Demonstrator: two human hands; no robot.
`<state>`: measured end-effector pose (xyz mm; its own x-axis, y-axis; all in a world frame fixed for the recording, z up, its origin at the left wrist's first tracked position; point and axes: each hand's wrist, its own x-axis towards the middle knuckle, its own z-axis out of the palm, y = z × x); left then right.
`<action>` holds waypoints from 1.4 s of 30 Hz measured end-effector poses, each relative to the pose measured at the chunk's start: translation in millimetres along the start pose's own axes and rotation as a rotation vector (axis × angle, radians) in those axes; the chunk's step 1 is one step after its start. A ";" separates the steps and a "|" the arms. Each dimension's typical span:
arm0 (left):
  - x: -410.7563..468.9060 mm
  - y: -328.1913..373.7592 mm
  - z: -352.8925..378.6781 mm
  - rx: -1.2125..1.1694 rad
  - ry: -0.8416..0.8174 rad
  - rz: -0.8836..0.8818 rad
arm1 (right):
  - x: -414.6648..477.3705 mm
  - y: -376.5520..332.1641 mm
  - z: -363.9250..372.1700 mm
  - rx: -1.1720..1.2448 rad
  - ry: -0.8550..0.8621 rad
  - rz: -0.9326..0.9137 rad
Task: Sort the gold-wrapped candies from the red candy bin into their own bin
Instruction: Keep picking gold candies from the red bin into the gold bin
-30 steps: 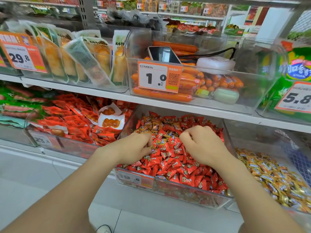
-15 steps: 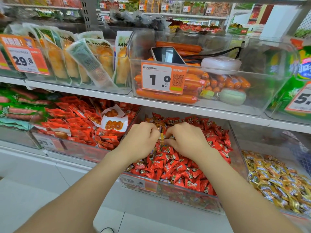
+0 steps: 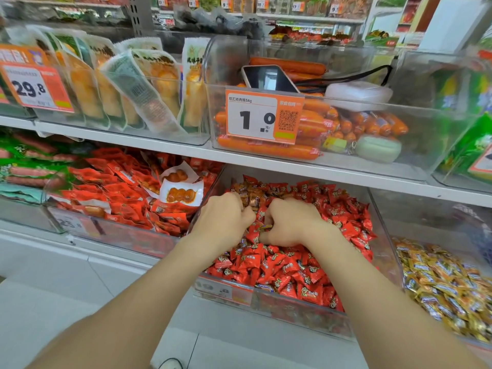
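Observation:
A clear bin (image 3: 383,235) on the lower shelf is heaped with red candies (image 3: 282,267). Several gold-wrapped candies (image 3: 249,197) lie mixed in at its back left. Both hands are down in this bin, close together. My left hand (image 3: 226,218) is curled with its fingers buried among the candies by the gold ones; what it holds is hidden. My right hand (image 3: 291,222) is curled too, and a gold candy (image 3: 266,227) peeks out between its fingers and thumb. To the right stands the bin of gold candies (image 3: 447,283).
A bin of red snack packs (image 3: 119,193) sits left of the candy bin. The shelf above (image 3: 266,162) carries a sausage bin (image 3: 306,129) with a phone (image 3: 269,78) and a white case (image 3: 358,91) in it, plus standing pouches (image 3: 138,83) at left. White floor tiles (image 3: 53,288) lie below.
Both hands moved toward the back of the red bin and came together. The right hand now pinches a gold candy. The camera has shifted closer and slightly left.

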<state>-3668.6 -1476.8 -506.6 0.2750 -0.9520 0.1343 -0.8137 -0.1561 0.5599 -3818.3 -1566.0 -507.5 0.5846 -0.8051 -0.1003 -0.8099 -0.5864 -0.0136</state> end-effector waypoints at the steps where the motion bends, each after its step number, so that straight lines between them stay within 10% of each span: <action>1: 1.0 -2.0 -1.5 0.002 -0.016 0.004 | 0.1 1.0 0.8 0.011 0.007 -0.004; 10: 0.3 -13.4 -1.5 0.224 -0.204 0.072 | -26.5 29.7 -9.8 0.446 0.124 -0.111; 20: -8.3 -9.6 -4.9 0.388 -0.442 0.129 | -71.0 31.4 -11.4 0.364 0.201 -0.115; 35: -23.8 9.5 -12.2 -0.249 -0.043 0.103 | -108.5 31.4 -27.1 0.523 0.289 0.066; 42: -66.1 76.5 6.4 -0.794 -0.322 -0.038 | -174.3 80.9 -47.3 1.199 0.179 0.225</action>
<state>-3752.3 -1427.5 -477.9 0.0380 -0.9970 -0.0677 -0.1740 -0.0733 0.9820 -3983.5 -1477.3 -444.1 0.3481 -0.9338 -0.0823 -0.3704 -0.0564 -0.9271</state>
